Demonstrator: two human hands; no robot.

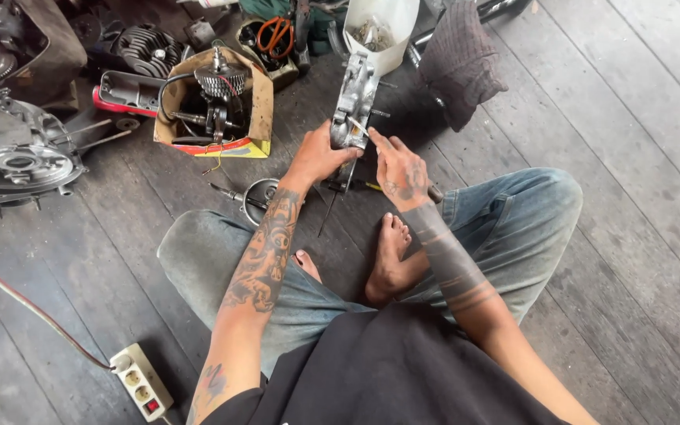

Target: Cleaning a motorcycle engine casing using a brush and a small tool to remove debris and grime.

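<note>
Dark, weathered floorboards (pixel 639 236) fill the scene, and a person sits cross-legged on them in jeans, bare feet tucked in front. Everything here is placed from the grey metal casting (pixel 353 98) — a long, narrow engine part standing nearly upright on the boards, just beyond the feet.

The left hand (pixel 320 156) is wrapped around the casting's lower left side, fingers closed on it and steadying it. The right hand (pixel 400 169) sits against the lower right of the same part, its forefinger stretched out to touch the metal near the bottom edge; a dark handle end (pixel 434 193) pokes out at the heel of that hand, so it appears to be clutching a slim tool, though the tool's tip cannot be made out. The casting thus lies between the two hands, rising away from them.

Directly behind the casting's top stands a white plastic container (pixel 379 31) holding small metal bits. Right of that container a dark knitted cloth (pixel 460 59) is draped over something. Left of the casting, a cardboard box (pixel 257 98) holds a finned engine assembly, and farther left lies a large silver engine cover (pixel 17 157). Near the person's left elbow — well away from the casting — a white power strip (pixel 142 382) rests on the boards.
</note>
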